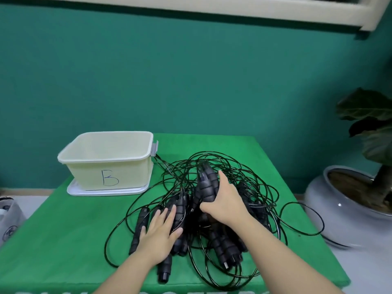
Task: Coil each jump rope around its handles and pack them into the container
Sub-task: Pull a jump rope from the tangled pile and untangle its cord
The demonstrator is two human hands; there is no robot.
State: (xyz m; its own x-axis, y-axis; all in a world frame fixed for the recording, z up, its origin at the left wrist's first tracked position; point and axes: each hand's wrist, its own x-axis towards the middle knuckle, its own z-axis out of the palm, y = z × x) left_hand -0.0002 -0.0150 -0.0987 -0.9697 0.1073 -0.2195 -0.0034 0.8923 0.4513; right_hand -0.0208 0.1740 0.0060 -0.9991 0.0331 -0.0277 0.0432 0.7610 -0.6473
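Looking down from the head camera, I see the table (63, 240) under a green cloth, with white lettering along its near edge cut off and unreadable. On its far left stands one cream container (108, 160), open-topped, marked with a hand-drawn "B" on the near wall; it sits on one white lid (106, 190). Right of the table is one white pot (339, 209) holding a leafy plant (369, 124). At table centre lies the tangle of black jump ropes (212, 209); the handles overlap too much for me to count. My right hand (224, 198) curls around a pair of ribbed handles (209, 181), lifted above the heap. My left hand (161, 234) lies flat with fingers spread, pressing on handles at the heap's left side.
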